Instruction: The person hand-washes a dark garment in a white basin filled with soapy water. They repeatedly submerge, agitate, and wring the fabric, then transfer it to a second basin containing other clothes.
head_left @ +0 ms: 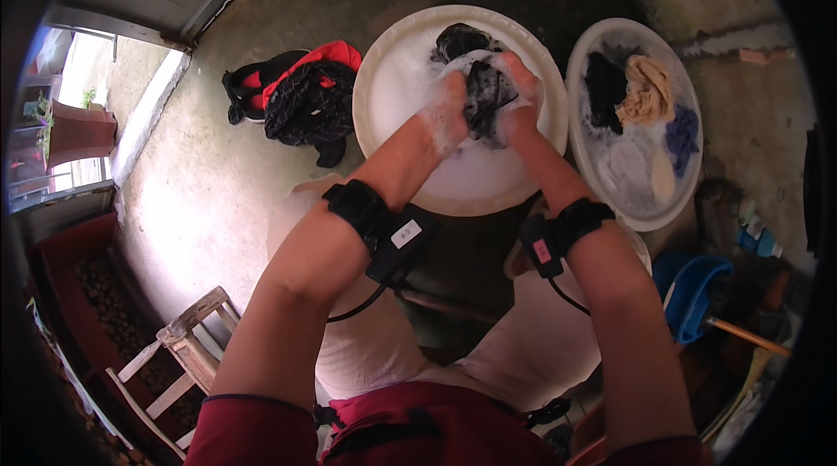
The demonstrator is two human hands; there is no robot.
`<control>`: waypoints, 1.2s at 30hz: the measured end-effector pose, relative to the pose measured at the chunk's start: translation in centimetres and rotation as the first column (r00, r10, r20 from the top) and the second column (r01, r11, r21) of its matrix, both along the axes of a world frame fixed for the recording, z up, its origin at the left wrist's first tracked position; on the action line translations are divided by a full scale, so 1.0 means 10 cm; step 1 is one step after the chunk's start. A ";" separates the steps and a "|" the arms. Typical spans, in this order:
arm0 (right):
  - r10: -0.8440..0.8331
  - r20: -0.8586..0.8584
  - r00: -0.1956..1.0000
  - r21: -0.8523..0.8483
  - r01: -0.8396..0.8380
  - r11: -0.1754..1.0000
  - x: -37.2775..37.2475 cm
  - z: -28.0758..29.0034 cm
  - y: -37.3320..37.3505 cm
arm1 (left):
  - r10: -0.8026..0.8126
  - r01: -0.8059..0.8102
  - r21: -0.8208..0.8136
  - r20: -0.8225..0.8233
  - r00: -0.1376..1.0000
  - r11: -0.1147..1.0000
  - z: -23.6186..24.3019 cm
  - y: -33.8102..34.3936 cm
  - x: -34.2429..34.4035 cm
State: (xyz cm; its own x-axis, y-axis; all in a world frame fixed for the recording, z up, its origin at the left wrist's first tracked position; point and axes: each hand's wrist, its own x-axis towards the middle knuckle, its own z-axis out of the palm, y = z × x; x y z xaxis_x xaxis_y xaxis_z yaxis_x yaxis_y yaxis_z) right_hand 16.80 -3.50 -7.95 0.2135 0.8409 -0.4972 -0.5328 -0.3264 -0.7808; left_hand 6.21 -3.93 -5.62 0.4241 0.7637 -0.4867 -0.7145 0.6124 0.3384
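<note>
A large round white basin (pixel 384 152) full of suds stands on the floor before me. Inside it, a soapy black garment (pixel 490 93) is bunched between my two hands. My left hand (pixel 448 108) grips its left side, with foam over the fingers and wrist. On the other side my right hand (pixel 523 89) is closed on the same cloth, also foamy. Part of the dark fabric bulges up beyond my hands toward the basin's far side. Suds hide some of the fingertips. Both forearms carry black straps with small boxes.
Right of the basin, an oval white tub (pixel 582 148) holds black, beige, blue and white wet clothes. Black and red garments (pixel 309 104) lie in a pile on the floor at left. A wooden chair (pixel 196 335) stands near left, a blue plastic container (pixel 693 292) near right.
</note>
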 end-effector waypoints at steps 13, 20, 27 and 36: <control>0.418 0.908 0.013 -0.346 -0.536 0.770 0.47 -1.30 -0.24 | -0.340 0.170 -0.385 -0.433 0.835 0.907 -0.34 0.08 -0.19; 0.517 0.852 0.078 -0.464 -0.342 0.817 0.42 -1.24 -0.27 | -0.352 0.157 -0.456 -0.382 0.854 0.876 -0.42 -0.06 -0.09; -0.004 0.597 0.802 0.394 -0.289 0.873 -0.17 0.16 -0.27 | -0.191 0.191 0.019 -0.040 0.981 0.981 -0.54 0.07 -0.02; -0.079 0.954 0.291 0.200 -0.416 0.887 0.17 -0.29 -0.21 | -0.114 0.047 -0.276 -0.233 0.966 0.960 -0.51 0.13 0.10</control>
State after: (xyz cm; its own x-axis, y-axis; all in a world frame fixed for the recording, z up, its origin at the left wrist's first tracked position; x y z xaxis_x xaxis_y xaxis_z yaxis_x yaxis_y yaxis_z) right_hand 18.46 -5.58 -10.83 0.1403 0.9553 0.2604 0.6538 0.1082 -0.7489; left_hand 7.25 -2.62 -10.70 0.3208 0.5608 -0.7633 -0.5749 0.7558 0.3136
